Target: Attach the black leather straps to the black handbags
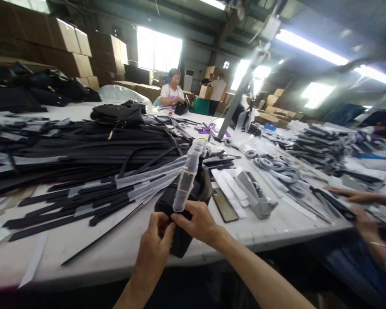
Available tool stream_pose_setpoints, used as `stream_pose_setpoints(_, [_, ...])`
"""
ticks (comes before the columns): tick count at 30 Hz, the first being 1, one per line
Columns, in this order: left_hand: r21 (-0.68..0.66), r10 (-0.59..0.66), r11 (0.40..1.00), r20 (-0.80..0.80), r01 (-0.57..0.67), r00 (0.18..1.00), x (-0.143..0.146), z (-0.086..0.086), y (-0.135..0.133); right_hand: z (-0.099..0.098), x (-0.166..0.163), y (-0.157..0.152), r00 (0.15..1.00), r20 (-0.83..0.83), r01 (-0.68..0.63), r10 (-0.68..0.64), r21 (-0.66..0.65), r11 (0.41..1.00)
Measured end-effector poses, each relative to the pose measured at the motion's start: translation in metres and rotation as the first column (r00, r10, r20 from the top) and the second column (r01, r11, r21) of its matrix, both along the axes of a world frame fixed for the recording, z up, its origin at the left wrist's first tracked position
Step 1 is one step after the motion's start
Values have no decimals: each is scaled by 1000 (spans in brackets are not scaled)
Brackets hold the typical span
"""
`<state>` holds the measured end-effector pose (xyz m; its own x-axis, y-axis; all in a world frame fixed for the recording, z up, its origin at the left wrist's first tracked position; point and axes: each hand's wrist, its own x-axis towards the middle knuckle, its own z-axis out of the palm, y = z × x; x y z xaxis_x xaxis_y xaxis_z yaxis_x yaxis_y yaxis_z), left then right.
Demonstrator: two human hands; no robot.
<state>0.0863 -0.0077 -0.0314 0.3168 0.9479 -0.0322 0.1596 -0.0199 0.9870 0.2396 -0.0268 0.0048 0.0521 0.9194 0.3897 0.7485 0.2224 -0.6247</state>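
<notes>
A black handbag stands at the table's front edge. Its handle rises upright, wrapped in clear plastic film. With fingers closed, my left hand pinches the bag's edge below the handle's near end. My right hand is closed at the same spot, its thumb and fingertips meeting the left ones. Any small part between the fingertips is hidden. To the left of the bag lie black straps, some with translucent film over them.
A phone and a grey tape dispenser lie to the right. A big pile of black straps covers the left, with black bags behind. At right are grey rolls and another person's hand. A co-worker sits opposite.
</notes>
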Motion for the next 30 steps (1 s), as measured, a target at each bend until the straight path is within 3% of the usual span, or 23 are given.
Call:
stream_pose_setpoints(6, [-62, -142, 988, -48, 139, 989, 11, -18, 8, 5, 24, 14, 999, 35, 33, -36, 91, 995])
stream_pose_setpoints(9, [-131, -201, 970, 41, 205, 979, 14, -27, 14, 5, 54, 2, 974, 64, 209, -218, 128, 970])
stream_pose_setpoints(11, [-171, -192, 963, 102, 207, 976, 17, -31, 17, 2, 86, -5, 919, 83, 374, -386, 132, 918])
stream_pose_setpoints(15, [-251, -115, 953, 211, 168, 971, 28, -32, 19, -13, 154, -4, 792, 209, 584, -574, 14, 812])
stream_pose_setpoints(18, [-295, -48, 947, 266, 129, 963, 39, -28, 19, -31, 185, 8, 748, 353, 637, -562, -147, 756])
stream_pose_setpoints(23, [-318, 10, 944, 304, 91, 952, 51, -26, 26, -53, 193, 28, 705, 530, 693, -471, -372, 618])
stream_pose_setpoints(27, [-286, -8, 953, 299, 98, 954, 50, -33, 34, -53, 193, 36, 695, 582, 708, -422, -449, 546])
stream_pose_setpoints(30, [-236, -64, 963, 272, 131, 960, 43, -39, 36, -46, 197, 35, 692, 573, 715, -439, -461, 526])
